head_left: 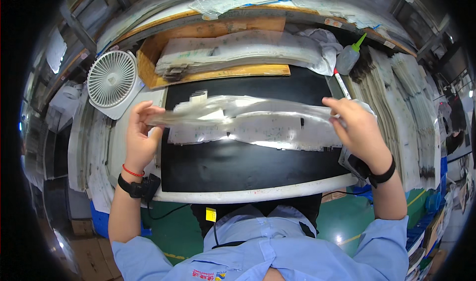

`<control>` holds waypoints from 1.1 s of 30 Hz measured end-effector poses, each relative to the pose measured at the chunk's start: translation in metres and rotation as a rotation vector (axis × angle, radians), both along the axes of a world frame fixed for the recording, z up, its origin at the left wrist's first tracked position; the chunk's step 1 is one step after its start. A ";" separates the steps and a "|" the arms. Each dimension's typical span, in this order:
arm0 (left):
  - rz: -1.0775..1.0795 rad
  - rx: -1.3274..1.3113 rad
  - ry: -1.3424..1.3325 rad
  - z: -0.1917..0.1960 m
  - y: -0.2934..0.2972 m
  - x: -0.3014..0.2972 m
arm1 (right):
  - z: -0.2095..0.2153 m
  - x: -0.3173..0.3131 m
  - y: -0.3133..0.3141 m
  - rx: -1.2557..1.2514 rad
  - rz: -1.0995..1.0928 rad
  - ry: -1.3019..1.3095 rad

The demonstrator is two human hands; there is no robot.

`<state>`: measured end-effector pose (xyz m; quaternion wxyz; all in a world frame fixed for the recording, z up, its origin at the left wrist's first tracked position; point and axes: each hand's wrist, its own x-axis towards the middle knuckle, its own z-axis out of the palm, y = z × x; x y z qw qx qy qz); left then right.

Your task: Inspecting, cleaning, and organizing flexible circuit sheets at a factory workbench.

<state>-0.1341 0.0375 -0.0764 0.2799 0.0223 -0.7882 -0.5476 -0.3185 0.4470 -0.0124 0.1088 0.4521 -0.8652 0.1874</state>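
My left hand (141, 137) pinches the left end of a long, thin translucent plastic sheet (267, 107), its fingers curled round the edge. At the other end, my right hand (358, 130) grips the same sheet between thumb and fingers. Held level above the black mat (238, 172), the sheet bows a little and is partly smeared by motion. Under it, a second pale sheet (267, 130) with small dark and green marks rests on the mat. A small pale tab (198, 97) sticks up behind the held sheet at its left.
A wooden tray (233, 73) at the back carries a stack of translucent sheets (243, 48) and a white cloth (322, 45). At left stands a white fan (113, 80). To the right are a green-tipped squeeze bottle (348, 58), a red-and-white marker (342, 84) and stacked sheets (389, 117).
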 end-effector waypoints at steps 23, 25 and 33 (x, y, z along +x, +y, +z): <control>0.062 -0.267 -0.300 0.005 -0.023 -0.015 | -0.025 -0.035 0.034 -0.160 -0.142 -0.455; 0.061 -0.153 -0.291 0.000 -0.023 -0.014 | -0.035 -0.028 0.039 -0.409 -0.138 -0.694; -0.081 0.254 -0.239 -0.018 -0.012 -0.022 | -0.076 -0.017 0.028 -0.978 -0.134 -0.983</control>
